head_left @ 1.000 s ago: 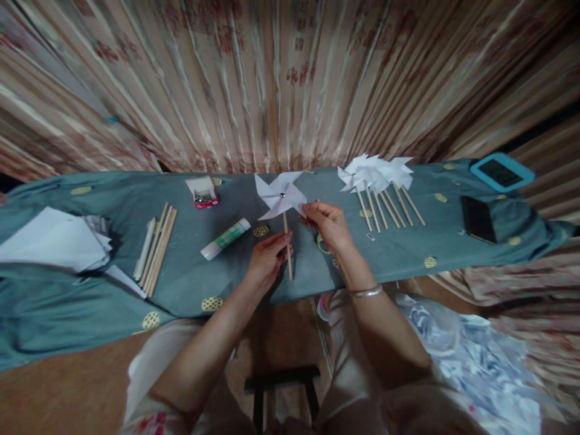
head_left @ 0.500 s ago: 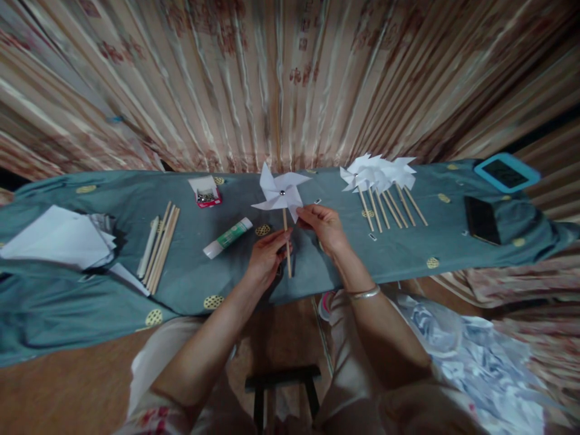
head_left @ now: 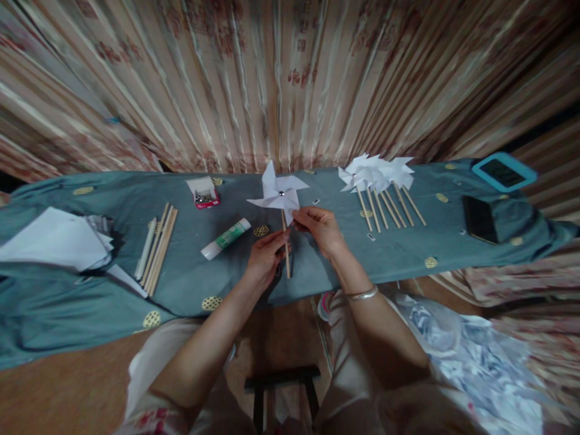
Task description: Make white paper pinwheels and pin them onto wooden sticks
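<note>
A white paper pinwheel [head_left: 277, 193] on a wooden stick stands upright above the teal cloth-covered table [head_left: 190, 284]. My left hand [head_left: 265, 257] is closed round the stick below the paper wheel. My right hand [head_left: 319, 228] pinches the lower right blade of the pinwheel between thumb and fingers. A metal pin shows at the wheel's centre. A silver bangle sits on my right wrist.
Several finished pinwheels [head_left: 376, 175] lie at the right. A glue stick [head_left: 225, 238], a small pin box [head_left: 203, 192], loose sticks [head_left: 156, 249] and white paper sheets [head_left: 54, 238] lie to the left. A dark phone [head_left: 478, 219] and a blue-cased device [head_left: 504, 172] are far right.
The paper wheel has turned on its pin as my right hand moved left and down along its blade. My left hand keeps its hold on the stick.
</note>
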Tool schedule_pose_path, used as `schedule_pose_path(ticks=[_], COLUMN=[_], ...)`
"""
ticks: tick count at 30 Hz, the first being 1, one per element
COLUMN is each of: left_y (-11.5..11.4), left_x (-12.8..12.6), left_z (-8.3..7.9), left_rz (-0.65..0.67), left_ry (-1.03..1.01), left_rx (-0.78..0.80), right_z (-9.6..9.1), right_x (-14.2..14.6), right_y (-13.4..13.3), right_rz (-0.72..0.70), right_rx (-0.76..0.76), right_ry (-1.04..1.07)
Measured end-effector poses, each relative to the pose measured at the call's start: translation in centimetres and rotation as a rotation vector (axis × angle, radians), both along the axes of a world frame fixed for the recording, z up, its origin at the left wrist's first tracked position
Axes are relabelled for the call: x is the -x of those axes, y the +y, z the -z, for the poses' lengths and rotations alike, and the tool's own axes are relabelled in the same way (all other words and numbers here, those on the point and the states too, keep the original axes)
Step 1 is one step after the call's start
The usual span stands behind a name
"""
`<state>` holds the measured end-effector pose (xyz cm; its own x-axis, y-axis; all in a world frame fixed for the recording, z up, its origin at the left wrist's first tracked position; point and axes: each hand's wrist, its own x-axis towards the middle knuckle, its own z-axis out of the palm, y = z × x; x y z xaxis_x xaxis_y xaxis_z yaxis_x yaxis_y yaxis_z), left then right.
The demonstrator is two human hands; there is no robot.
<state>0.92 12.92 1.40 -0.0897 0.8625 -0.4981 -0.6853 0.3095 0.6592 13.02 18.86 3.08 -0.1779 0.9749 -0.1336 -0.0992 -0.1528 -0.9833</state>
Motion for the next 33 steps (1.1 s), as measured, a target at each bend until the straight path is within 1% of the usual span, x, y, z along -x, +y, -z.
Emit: schedule_pose_path(ticks=[7, 13, 16, 18, 21, 23, 25, 29, 33], left_y=[-0.1, -0.1, -0.1, -0.1, -0.2, -0.3, -0.4, -0.5, -0.5], left_x=[0.0, 0.1, 0.3, 0.4, 0.4, 0.3, 0.2, 0.1, 0.2], left_z=[0.3, 0.2, 0.2, 0.2, 0.4, 0.6, 0.6, 0.5, 0.3], left_rz=[0.01, 0.014, 0.012, 0.021, 0.066, 0.097, 0.123, 0.165, 0.179], left_ry=[0.009, 0.027, 0.04, 0.047, 0.046, 0.048, 0.056, 0.072, 0.088], left_rx=[-0.025, -0.018, 0.0, 0.004, 0.003, 0.006, 0.008, 0.005, -0.005], right_z=[-0.1, -0.4, -0.8, -1.0, -0.7, -0.4, -0.1, 0.3, 0.5], right_x=[0.3, 0.1, -1.2, -2.4, -4.0, -4.7, -4.9, -4.5, -4.0], right_y=[-0.2, -0.4, -0.1, 0.4, 1.6, 2.2, 2.7, 3.2, 3.3], right_rz=[-0.049, -0.081, -0.028, 0.074, 0.269, 0.339, 0.335, 0.272, 0.255], right_rx=[-0.033, -0.12, -0.142, -0.161, -0.252, -0.296, -0.306, -0.284, -0.253], right_ry=[-0.03, -0.152, -0.227, -0.239, -0.195, -0.164, -0.168, -0.182, -0.191])
